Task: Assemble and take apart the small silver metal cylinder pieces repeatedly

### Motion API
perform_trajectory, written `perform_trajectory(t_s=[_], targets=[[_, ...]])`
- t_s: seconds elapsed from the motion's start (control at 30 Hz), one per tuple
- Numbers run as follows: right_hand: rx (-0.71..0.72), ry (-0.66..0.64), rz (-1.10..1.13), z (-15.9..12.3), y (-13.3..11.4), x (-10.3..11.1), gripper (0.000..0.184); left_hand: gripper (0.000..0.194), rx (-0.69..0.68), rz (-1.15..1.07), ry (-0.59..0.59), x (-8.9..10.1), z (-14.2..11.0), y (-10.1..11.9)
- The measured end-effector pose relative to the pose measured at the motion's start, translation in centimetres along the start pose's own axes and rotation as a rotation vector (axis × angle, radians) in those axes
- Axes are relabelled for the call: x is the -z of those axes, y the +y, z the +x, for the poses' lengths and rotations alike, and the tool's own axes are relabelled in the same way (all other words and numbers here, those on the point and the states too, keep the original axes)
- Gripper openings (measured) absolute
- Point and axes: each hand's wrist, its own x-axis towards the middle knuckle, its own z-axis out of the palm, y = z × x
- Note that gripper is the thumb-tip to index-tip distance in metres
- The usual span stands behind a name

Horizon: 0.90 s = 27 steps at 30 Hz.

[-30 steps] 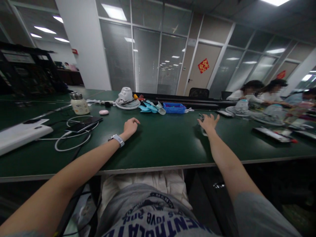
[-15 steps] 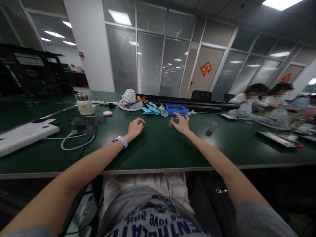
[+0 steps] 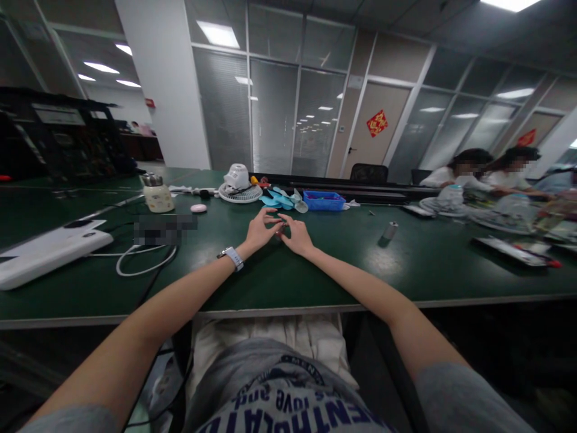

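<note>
Over the green table, my left hand [image 3: 261, 230] and my right hand [image 3: 296, 235] meet in front of me. Between their fingertips is a small shiny part [image 3: 281, 228], mostly covered, so its kind does not show. My right hand grips it with thumb and bent fingers. The left thumb reaches it too, with the left fingers curved above. Just behind the hands lie light blue fan blades [image 3: 282, 198] and a blue plastic basket [image 3: 323, 201]. A small grey cylinder [image 3: 390, 230] with a metal end stands to the right.
A white fan housing with its grille [image 3: 238, 191], a pink oval object [image 3: 198, 208] and a cream kettle-like jug [image 3: 157, 193] are at the back left. A white device [image 3: 56, 255] and a looped white cable [image 3: 146, 273] lie left. Co-workers [image 3: 464, 174] sit far right.
My right hand has moved left from near the blue basket, carrying the small shiny part. My left hand has shifted slightly right and forward, and the two hands now meet around the part.
</note>
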Motion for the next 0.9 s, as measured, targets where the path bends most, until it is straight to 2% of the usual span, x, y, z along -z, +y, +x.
perform_trajectory(t_s=[0.1, 0.27, 0.47, 0.53, 0.63, 0.73, 0.83, 0.9], targets=[[-0.002, -0.011, -0.02, 0.0, -0.2, 0.1, 0.059, 0.047, 0.008, -0.003, 0.024, -0.5, 0.5, -0.3], [0.004, -0.016, -0.017, 0.0, -0.5, 0.1, 0.061, 0.048, 0.103, -0.106, 0.071, -0.9, 1.2, -0.8], [-0.029, -0.014, 0.055, -0.1, -0.6, 0.4, 0.068, 0.054, 0.177, -0.077, 0.182, 0.4, 1.2, -2.0], [-0.016, -0.024, 0.07, -0.1, -0.6, 0.5, 0.065, 0.055, 0.221, -0.011, 0.131, 1.1, 1.0, -2.8], [0.002, -0.046, 0.049, -0.3, -0.6, 0.4, 0.058, 0.053, 0.299, 0.15, -0.008, 1.7, 0.7, -3.8], [0.007, -0.058, 0.01, -0.3, -0.7, 0.1, 0.054, 0.051, 0.323, 0.276, -0.099, 1.8, 0.5, -4.1], [0.02, -0.049, -0.036, -0.1, 0.1, 0.9, 0.052, 0.052, 0.299, 0.296, -0.084, 1.8, 0.4, -3.7], [-0.006, -0.012, -0.095, 0.0, 1.7, 2.4, 0.051, 0.048, 0.332, 0.292, -0.036, 1.9, 0.4, -3.4]])
